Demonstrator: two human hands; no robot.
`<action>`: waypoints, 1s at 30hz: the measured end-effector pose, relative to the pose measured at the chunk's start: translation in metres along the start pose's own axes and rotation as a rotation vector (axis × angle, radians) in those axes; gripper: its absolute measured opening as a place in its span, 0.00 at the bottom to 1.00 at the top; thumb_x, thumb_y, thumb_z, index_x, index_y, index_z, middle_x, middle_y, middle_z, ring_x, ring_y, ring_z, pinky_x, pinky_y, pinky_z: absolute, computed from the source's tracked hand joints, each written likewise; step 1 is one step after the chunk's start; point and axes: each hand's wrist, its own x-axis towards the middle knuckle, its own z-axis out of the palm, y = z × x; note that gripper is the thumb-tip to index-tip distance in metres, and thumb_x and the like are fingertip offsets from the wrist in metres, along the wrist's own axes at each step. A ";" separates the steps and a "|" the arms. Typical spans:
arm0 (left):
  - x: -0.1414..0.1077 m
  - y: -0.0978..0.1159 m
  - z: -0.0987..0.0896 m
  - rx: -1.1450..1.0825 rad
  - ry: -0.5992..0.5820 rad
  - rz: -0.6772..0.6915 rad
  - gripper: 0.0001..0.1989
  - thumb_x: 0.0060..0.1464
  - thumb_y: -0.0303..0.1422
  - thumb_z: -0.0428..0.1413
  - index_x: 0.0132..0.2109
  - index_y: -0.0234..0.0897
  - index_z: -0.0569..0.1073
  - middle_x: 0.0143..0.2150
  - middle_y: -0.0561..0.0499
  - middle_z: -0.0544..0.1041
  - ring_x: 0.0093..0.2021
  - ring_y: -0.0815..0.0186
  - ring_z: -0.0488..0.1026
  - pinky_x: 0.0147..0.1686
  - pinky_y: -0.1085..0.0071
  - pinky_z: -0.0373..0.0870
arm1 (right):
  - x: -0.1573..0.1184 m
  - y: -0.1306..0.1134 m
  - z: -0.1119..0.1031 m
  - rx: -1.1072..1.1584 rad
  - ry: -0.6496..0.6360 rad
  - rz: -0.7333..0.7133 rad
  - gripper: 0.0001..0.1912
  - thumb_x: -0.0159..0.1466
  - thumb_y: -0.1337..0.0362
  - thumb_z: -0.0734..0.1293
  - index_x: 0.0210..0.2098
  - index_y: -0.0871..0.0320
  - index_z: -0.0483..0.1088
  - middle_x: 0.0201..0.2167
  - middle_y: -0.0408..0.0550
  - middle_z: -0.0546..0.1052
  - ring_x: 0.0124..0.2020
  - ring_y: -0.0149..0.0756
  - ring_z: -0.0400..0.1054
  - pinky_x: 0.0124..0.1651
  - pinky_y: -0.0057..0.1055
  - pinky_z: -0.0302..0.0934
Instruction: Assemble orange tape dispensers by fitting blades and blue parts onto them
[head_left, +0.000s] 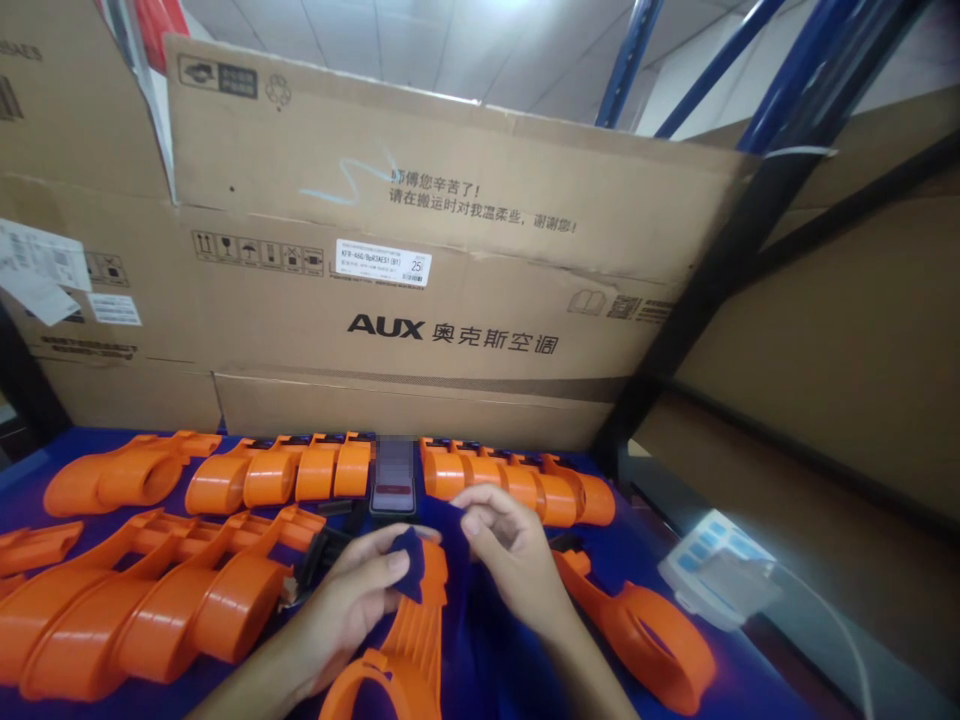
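Note:
My left hand (pixel 360 590) is closed on the upper end of an orange plastic part (pixel 420 630), whose ring points down toward the bottom edge. A small dark blue piece (pixel 410 565) lies under my left thumb at that end. To the right, my right hand (pixel 502 535) has its thumb and forefinger brought together beside the part, apart from it. Whatever is between those fingertips is too small to make out. Just left of my left hand lie black pieces (pixel 321 558).
Rows of orange parts (pixel 161 610) cover the left and back of the blue table (pixel 517 660). A phone (pixel 394 478) stands at the back middle. Another orange part (pixel 637 630) and a white power strip (pixel 716 570) are at right. Behind stands a cardboard wall (pixel 450 290).

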 end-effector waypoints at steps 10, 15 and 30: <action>0.011 0.000 -0.009 -0.218 -0.015 0.012 0.21 0.59 0.37 0.60 0.57 0.33 0.78 0.51 0.37 0.84 0.57 0.43 0.78 0.59 0.46 0.71 | -0.004 0.006 0.016 -0.068 -0.005 0.011 0.21 0.69 0.50 0.67 0.58 0.51 0.70 0.54 0.52 0.77 0.55 0.47 0.71 0.61 0.45 0.63; 0.009 0.002 -0.002 -0.171 0.023 0.045 0.19 0.52 0.35 0.65 0.51 0.34 0.81 0.49 0.36 0.84 0.56 0.42 0.78 0.55 0.48 0.74 | -0.005 0.003 0.017 0.025 -0.090 0.058 0.20 0.70 0.46 0.64 0.55 0.49 0.68 0.48 0.49 0.79 0.52 0.45 0.74 0.58 0.42 0.67; 0.005 0.003 -0.001 -0.055 0.210 0.326 0.18 0.52 0.27 0.67 0.49 0.44 0.76 0.52 0.50 0.78 0.47 0.61 0.76 0.50 0.62 0.73 | -0.002 -0.006 0.000 -0.077 0.021 -0.131 0.16 0.65 0.55 0.73 0.51 0.51 0.80 0.53 0.52 0.82 0.58 0.52 0.73 0.65 0.52 0.62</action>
